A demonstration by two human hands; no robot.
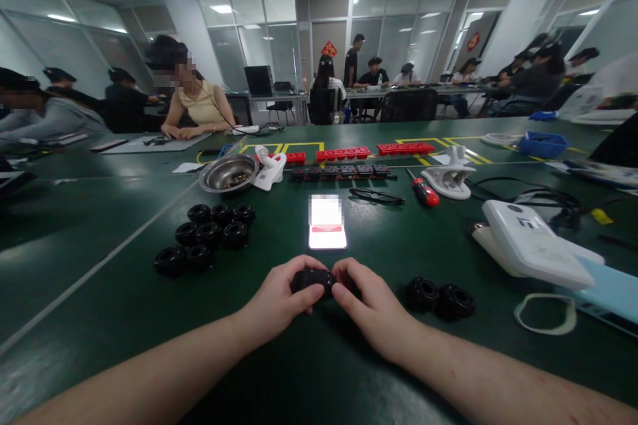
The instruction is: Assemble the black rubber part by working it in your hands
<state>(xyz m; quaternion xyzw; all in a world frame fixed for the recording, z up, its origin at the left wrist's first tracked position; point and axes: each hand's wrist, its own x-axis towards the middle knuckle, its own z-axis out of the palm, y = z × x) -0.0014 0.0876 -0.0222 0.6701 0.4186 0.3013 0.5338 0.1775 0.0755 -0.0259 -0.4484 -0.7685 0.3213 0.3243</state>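
- Both forearms reach in from the bottom edge and meet at the middle of the green table, wrists low over the surface.
- The left hand curls inward, thumb and fingers pinched on the left side of a small black wheel.
- The right hand mirrors it, its thumb and forefinger closed on the right side of the same wheel, the other fingers folded beneath.
- The wheel sits between the two hands, just above the table and just short of a lit phone lying flat.
- It looks like matte rubber, round and chunky, mostly covered by fingers.
- To the right of the right hand lie two loose wheels of the same kind, side by side and touching, each a ribbed black ring with a hollow centre.
- To the left, farther off, a cluster of wheels lies packed in rows.
- Beyond it stands a shiny metal bowl, round and shallow, holding small dark bits.
- A red-handled screwdriver lies near a white plastic clamp.
- Black eyeglasses rest folded behind the phone.
- Rows of red blocks and black blocks lie across the table farther back.
- A smooth white box with rounded corners lies at the right, and a pale loop sits in front of it.
- Other people sit at tables around the room.
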